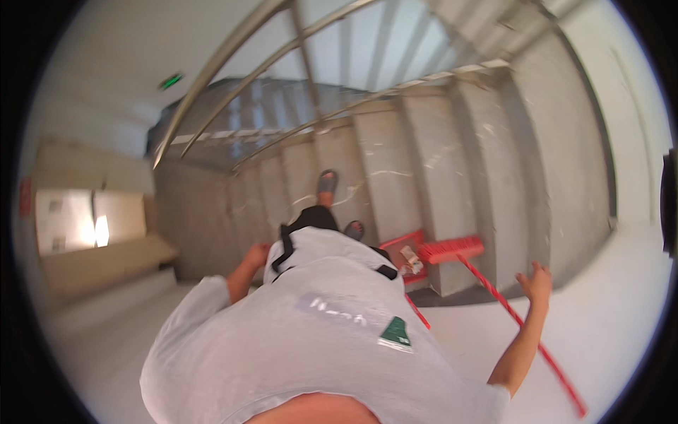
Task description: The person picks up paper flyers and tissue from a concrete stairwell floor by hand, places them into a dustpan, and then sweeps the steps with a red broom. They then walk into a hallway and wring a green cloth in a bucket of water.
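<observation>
My left hand [258,255] hangs beside my hip, partly hidden by the shirt; whether it holds anything cannot be told. On the other side, my right hand [536,281] reaches out over the stairs with its fingers apart and nothing in it. A red broom [452,249] rests with its bristle head on a stair, and its long red handle leans past my right forearm towards the white wall, with no fingers around it. Against the broom head stands a red dustpan [392,246], partly hidden by my body, holding crumpled litter [410,261].
Concrete stairs [394,175] run across the view under my sandalled feet [328,183]. A metal handrail [212,69] with bars borders their far side. The white wall [466,339] lies along the near side. A doorway [90,220] is at the left, and a lit green sign [171,81] hangs above.
</observation>
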`<state>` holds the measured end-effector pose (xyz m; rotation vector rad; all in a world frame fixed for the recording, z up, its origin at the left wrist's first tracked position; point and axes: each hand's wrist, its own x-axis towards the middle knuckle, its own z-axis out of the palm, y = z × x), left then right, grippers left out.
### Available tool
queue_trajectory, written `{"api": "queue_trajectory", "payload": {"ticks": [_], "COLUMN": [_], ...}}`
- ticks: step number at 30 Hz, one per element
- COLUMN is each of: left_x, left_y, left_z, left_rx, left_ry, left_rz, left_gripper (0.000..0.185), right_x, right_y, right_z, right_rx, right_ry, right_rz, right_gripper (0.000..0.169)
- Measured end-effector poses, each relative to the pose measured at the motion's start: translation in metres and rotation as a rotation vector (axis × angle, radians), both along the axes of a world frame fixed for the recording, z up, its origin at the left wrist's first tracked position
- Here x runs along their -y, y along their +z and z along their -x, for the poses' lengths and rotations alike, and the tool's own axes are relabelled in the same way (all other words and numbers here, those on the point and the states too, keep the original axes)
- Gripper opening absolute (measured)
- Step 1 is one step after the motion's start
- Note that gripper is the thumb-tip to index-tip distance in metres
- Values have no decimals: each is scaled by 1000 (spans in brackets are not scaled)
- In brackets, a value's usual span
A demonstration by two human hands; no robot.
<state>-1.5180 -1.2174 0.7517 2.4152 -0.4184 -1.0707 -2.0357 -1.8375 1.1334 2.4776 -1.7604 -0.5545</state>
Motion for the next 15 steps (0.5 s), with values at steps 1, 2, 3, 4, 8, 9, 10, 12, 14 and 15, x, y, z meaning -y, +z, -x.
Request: {"api": "queue_trajectory", "payload": {"ticks": [1,2,3,4,8,9,10,12,14,15], "left_x": [5,6,-1,-3,-30,-39,-46,-56,-72,-82], "left_y": [11,24,16,23,26,18,5,-11,-42,-57], "left_z": [1,7,13,21,50,57,61,65,73,78], "left_rx": [-19,-47,-78,-64,-144,-149,-148,-185,-178,-174], "left_ry": [0,52,144,178,365,375,381,478,588,645], "left_rz": [-30,-19,-46,-51,-18,-18,-15,11,88,131], "left_gripper": [33,34,36,35,33,32,31,28,27,27], "right_x": [0,-1,-2,-6,-44,-53,-59,-69,-80,-90], "right_y": [13,19,24,32,60,62,59,46,16,-2], "right_z": [-25,-49,-73,-102,-223,-252,-279,-332,-377,-402], "right_rx": [79,160,243,286,378,380,379,368,302,264], "right_ry": [67,193,304,391,665,730,787,912,949,970], "right_rz": [10,50,88,88,22,-5,-22,-61,-140,-175], "right_gripper": [66,61,55,53,46,46,45,45,44,43]}}
